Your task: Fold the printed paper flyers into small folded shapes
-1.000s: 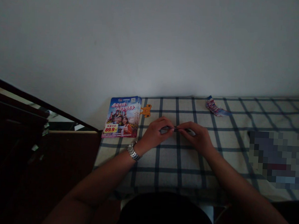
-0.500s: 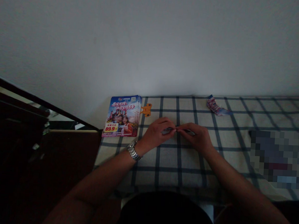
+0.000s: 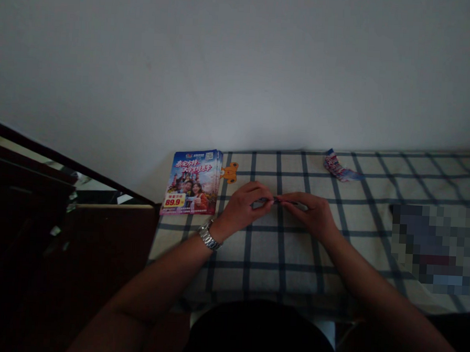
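Observation:
My left hand (image 3: 244, 206), with a metal watch on its wrist, and my right hand (image 3: 310, 214) meet over a checked cloth (image 3: 278, 252). Both pinch a small folded strip of printed paper (image 3: 276, 201) between fingertips, one hand at each end. The strip is mostly hidden by my fingers. A stack of colourful flyers (image 3: 191, 182) lies just left of my left hand, at the cloth's far left corner.
A small orange bear-shaped cutout (image 3: 230, 172) sits beside the flyers. A folded printed paper piece (image 3: 338, 168) lies by the white wall at the back. A blurred-out object (image 3: 434, 247) is on the right. Dark wooden furniture (image 3: 58, 240) stands left of the table.
My hands have stayed in place; the fingers shifted slightly along the strip and lifted a little. Nothing else moved.

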`<state>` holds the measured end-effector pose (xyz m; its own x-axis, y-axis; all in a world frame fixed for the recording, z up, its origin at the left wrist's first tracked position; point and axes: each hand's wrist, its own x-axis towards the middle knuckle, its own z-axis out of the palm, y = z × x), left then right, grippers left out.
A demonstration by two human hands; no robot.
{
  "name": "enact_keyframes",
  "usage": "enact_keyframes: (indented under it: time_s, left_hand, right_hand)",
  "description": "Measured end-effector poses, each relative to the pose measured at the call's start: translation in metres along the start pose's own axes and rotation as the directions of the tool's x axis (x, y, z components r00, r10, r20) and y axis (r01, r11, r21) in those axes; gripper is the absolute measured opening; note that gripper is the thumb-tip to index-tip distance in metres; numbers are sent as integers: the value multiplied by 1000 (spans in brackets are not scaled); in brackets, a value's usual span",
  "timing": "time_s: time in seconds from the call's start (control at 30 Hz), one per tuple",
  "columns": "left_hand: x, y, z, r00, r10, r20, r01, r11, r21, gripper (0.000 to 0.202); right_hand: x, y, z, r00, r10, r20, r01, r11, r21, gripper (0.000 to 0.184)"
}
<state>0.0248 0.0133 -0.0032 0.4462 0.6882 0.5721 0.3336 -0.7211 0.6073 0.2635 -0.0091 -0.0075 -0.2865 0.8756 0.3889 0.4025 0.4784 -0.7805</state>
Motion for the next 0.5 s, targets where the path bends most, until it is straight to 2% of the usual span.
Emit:
enact_keyframes:
  time_s: [0.5]
  left_hand:
    - [2,1,-3,999,-31,17,32,999,-44,7]
  right_hand:
    - [3,-2,-5,998,28,49,-31,998,58,18]
